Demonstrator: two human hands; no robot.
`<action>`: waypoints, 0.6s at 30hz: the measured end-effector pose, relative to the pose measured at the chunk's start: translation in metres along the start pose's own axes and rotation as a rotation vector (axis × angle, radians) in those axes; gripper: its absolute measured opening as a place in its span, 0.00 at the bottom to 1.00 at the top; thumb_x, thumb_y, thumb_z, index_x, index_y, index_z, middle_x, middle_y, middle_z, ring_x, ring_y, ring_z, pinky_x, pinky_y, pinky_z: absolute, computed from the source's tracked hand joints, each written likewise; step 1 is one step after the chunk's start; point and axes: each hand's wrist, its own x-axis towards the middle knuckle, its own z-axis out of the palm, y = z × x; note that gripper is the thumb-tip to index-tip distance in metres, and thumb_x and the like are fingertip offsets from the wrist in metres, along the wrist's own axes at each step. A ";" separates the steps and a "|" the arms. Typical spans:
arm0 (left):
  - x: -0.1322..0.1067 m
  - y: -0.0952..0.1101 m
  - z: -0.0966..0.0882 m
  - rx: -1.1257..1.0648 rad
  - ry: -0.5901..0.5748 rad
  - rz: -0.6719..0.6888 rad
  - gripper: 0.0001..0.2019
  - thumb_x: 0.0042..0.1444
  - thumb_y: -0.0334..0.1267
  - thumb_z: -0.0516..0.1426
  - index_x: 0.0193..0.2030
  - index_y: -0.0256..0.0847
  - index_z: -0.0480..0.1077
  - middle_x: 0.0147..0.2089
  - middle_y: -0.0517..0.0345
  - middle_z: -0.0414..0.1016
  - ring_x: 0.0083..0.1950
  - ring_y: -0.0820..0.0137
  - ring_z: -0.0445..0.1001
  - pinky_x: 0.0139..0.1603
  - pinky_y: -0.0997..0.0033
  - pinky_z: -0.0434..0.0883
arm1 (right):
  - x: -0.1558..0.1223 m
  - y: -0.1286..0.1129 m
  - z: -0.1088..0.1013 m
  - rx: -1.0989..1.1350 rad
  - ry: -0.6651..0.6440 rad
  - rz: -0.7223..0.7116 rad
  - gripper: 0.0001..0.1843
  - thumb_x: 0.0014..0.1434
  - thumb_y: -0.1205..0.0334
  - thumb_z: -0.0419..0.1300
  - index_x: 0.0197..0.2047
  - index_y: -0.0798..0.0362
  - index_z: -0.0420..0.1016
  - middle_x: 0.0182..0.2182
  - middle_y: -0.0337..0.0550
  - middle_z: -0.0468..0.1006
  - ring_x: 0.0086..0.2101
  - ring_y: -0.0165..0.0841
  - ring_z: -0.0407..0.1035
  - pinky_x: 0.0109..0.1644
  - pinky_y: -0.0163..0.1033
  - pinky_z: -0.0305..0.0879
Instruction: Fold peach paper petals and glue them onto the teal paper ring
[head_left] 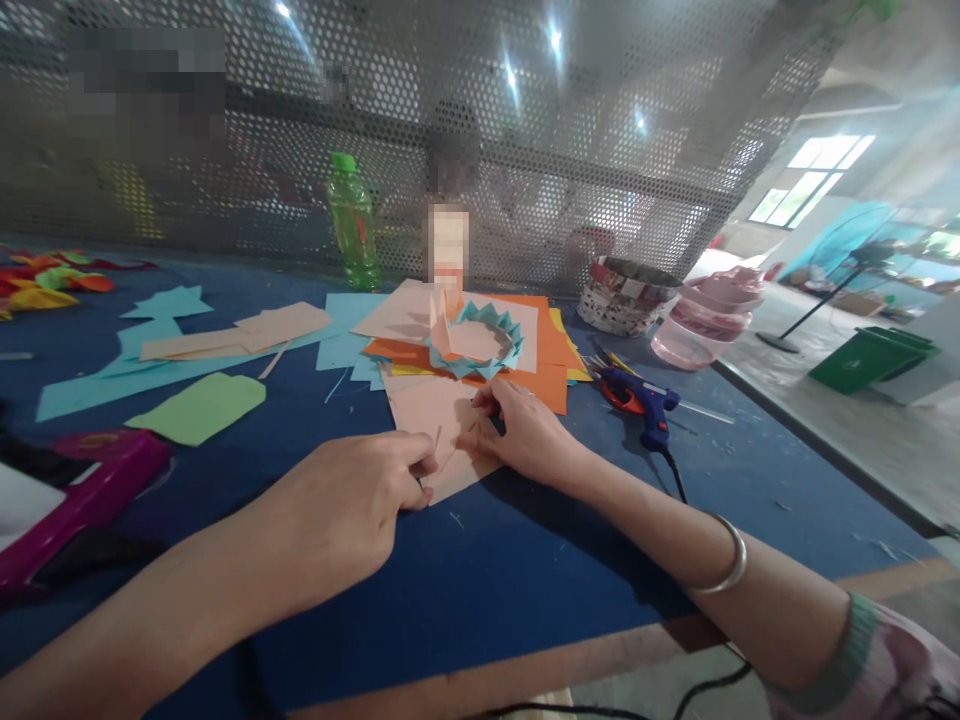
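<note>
A sheet of peach paper (412, 402) lies on the blue table in front of me. Over its left edge, my left hand (345, 500) is closed, thumb and finger pinched together. A thin peach paper strip (439, 437) pokes up from these fingertips. My right hand (525, 432) rests on the sheet's right side, its thumb and index finger brought together; whatever they pinch is too small to name. Just beyond the hands, a ring of folded blue paper points (510, 345) sits on stacked sheets, with an upright peach paper piece (442, 325) at its left.
A blue glue gun (656, 410) with a cord lies right, near a pink water jug (705, 320) and a woven paper basket (626, 300). A green bottle (354, 230) stands by the perforated metal screen (517, 150). Left are green paper (199, 408) and a magenta object (97, 490).
</note>
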 end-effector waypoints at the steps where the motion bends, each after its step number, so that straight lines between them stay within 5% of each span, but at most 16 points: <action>1: 0.001 0.000 -0.001 -0.009 -0.030 0.006 0.17 0.51 0.24 0.49 0.32 0.44 0.77 0.40 0.56 0.79 0.39 0.67 0.77 0.38 0.73 0.70 | 0.001 0.002 -0.001 0.015 -0.004 -0.019 0.19 0.53 0.51 0.65 0.41 0.54 0.69 0.39 0.45 0.73 0.38 0.34 0.66 0.42 0.40 0.61; 6: 0.003 -0.001 -0.002 -0.040 -0.089 0.012 0.19 0.52 0.22 0.47 0.32 0.44 0.77 0.41 0.57 0.78 0.40 0.67 0.77 0.41 0.72 0.70 | 0.001 0.006 -0.001 0.048 -0.017 -0.115 0.12 0.58 0.54 0.62 0.40 0.53 0.73 0.37 0.43 0.72 0.38 0.32 0.65 0.42 0.37 0.59; 12: 0.007 0.005 0.002 -0.017 -0.061 -0.028 0.18 0.52 0.21 0.45 0.31 0.42 0.73 0.37 0.58 0.75 0.39 0.67 0.74 0.41 0.67 0.69 | 0.000 -0.001 -0.003 0.086 -0.021 -0.067 0.05 0.56 0.62 0.62 0.32 0.55 0.71 0.30 0.39 0.71 0.32 0.29 0.64 0.37 0.35 0.58; 18: 0.009 0.009 0.007 0.030 0.059 0.004 0.13 0.59 0.25 0.45 0.38 0.40 0.69 0.41 0.54 0.74 0.43 0.65 0.73 0.44 0.64 0.68 | -0.005 -0.007 -0.005 0.415 -0.024 -0.031 0.11 0.56 0.67 0.55 0.44 0.53 0.64 0.25 0.32 0.70 0.25 0.25 0.63 0.32 0.32 0.59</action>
